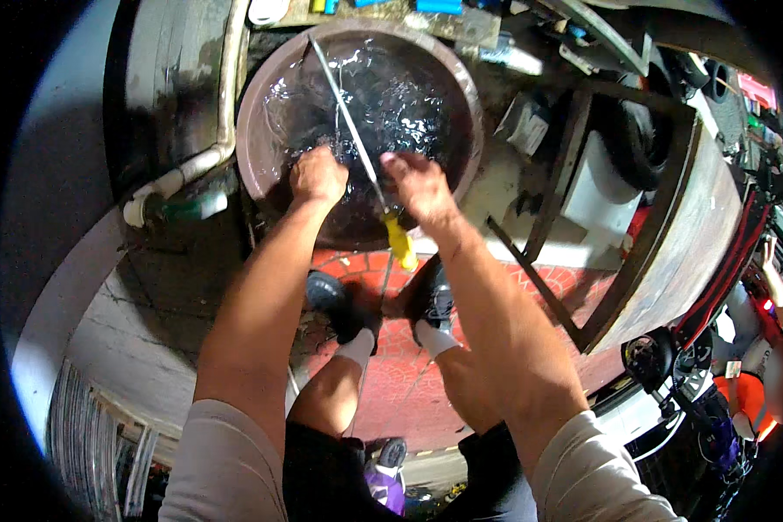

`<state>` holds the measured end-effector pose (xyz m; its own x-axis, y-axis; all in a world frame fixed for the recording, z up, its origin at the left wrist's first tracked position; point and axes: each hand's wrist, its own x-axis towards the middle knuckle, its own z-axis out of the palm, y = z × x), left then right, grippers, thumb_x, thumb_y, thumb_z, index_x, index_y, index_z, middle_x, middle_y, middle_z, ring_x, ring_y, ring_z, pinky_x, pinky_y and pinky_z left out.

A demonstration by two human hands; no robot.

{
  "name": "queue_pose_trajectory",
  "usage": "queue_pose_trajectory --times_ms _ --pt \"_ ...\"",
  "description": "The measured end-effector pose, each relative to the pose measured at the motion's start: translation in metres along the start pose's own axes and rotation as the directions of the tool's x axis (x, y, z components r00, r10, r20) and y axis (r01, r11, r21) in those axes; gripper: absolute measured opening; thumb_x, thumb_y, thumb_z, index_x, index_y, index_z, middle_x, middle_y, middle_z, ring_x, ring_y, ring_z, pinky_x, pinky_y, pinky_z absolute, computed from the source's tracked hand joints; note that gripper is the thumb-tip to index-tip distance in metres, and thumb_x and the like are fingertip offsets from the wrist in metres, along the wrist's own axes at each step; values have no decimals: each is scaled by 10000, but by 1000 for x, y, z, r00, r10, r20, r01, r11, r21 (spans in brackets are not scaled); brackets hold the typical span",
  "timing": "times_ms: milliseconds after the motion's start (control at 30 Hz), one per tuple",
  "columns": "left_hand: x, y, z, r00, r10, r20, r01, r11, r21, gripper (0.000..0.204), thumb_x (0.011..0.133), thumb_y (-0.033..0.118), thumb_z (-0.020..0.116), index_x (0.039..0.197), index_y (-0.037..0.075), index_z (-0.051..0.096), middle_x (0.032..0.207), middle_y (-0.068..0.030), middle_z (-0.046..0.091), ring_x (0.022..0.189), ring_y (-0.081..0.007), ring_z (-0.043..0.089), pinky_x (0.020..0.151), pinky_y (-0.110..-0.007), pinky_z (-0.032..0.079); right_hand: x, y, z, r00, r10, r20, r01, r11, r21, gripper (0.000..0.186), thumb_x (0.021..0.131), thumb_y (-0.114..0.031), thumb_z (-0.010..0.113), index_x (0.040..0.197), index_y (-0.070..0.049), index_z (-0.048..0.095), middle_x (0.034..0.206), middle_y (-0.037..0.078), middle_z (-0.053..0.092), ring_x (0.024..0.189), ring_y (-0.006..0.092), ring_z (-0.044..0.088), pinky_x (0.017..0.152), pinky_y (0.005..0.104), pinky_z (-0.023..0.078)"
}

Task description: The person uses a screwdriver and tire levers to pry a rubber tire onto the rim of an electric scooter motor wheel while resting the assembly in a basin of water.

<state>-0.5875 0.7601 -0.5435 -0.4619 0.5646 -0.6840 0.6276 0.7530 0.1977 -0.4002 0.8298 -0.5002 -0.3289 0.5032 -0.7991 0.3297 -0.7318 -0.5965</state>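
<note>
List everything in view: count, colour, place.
Basin: one, brown, top centre
Water: uncountable, dark, inside basin
Long tool: one, yellow-handled, across basin
Pipe: one, white, left of basin
Cylinder: one, green and white, beside pipe end
Wooden frame: one, brown, right of basin
Floor tiles: several, red, below basin
Other person: at least one, orange clothing, far right
Clutter: uncountable, mixed colours, right side
Shoes: two, black, below basin
Sleeves: two, white, lower edge
Left hand: one, bare, over basin
Right hand: one, bare, blurred, over basin

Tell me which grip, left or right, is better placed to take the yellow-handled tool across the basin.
Probably right: the right grip is nearer the yellow handle; the left grip is farther away, across the metal shaft.
</note>
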Motion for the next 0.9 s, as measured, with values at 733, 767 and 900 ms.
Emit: queue_pose_trajectory --times_ms 733,767,900 --pt "-125 -15 -13 990 -99 -105 12 780 -625 252 1125 295 610 1152 58 690 914 -26 687 842 -134 593 780 -316 498 -97 -9 26 867 -490 92 422 622 -659 429 864 -36 643 1288 25 654 1188 234 681 1051 464 675 962 498 565" --pt "-122 -26 -20 986 -137 -93 49 775 -630 258 1121 300 626 1147 51 688 881 -8 659 808 -114 564 747 -303 490 -87 -10 16 842 -466 -272 282 810 -515 297 847 -16 663 1140 21 694 1132 207 675 1058 414 680 943 474 560" --pt "-104 -69 -49 886 -117 -449 -183 801 -570 460 1006 471 749 1023 13 719 881 -211 749 753 -350 687 762 -470 549 -21 -40 -62 740 -343 -579 25 874 -485 504 946 -311 801 1299 25 671 1336 285 670 1242 415 644 1083 499 486"
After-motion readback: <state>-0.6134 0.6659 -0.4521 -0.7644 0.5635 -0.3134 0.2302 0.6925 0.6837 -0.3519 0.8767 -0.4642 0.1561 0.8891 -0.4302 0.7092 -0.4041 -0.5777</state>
